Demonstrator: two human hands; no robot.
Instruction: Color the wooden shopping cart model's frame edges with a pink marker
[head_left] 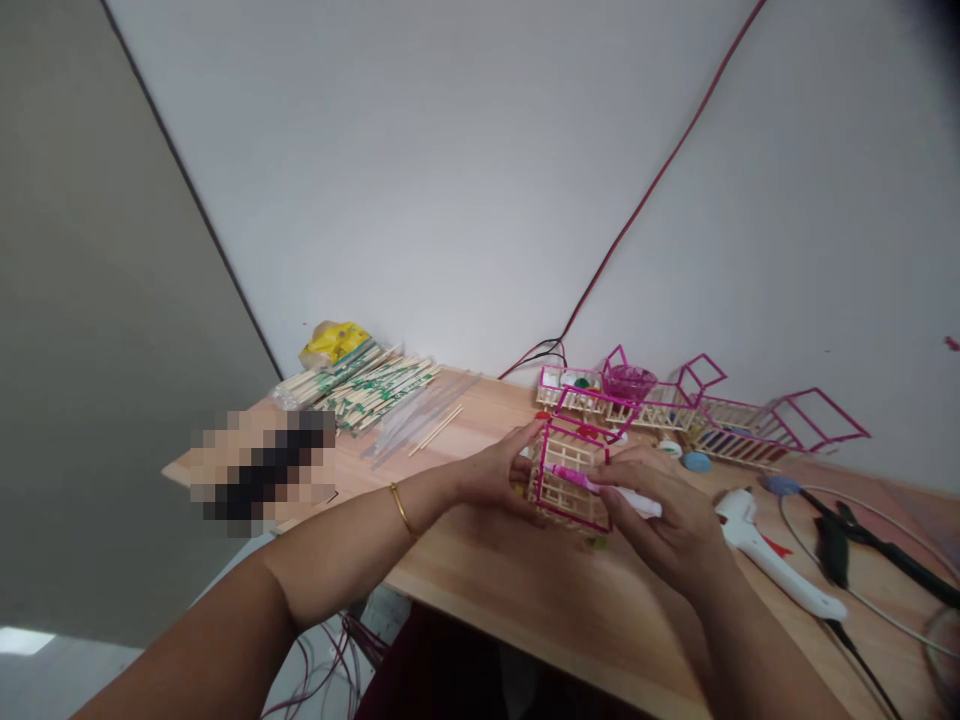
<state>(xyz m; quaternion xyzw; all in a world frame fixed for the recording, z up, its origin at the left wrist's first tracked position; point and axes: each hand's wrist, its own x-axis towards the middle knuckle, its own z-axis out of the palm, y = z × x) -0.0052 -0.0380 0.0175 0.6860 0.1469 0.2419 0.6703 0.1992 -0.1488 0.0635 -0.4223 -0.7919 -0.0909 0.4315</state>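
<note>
My left hand [496,472] grips the side of the stick basket [570,455] over the table [480,565], right hand [667,510] pinching a pink marker [576,478]. From here I'd brace firmly, stroke lightly.

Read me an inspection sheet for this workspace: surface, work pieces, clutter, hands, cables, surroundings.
Surface: wooden table, partly covered.
Work pieces: stick crate with magenta edges; pink-and-white pen over it.
Clutter: wooden sticks, magenta cup, white glue gun, blue cap.
Hands: left hand grips the crate; right hand holds the pen.
Cables: red-and-black cable up the wall; black cord from the glue gun.
Surroundings: pale wall behind, grey panel at left.
</note>
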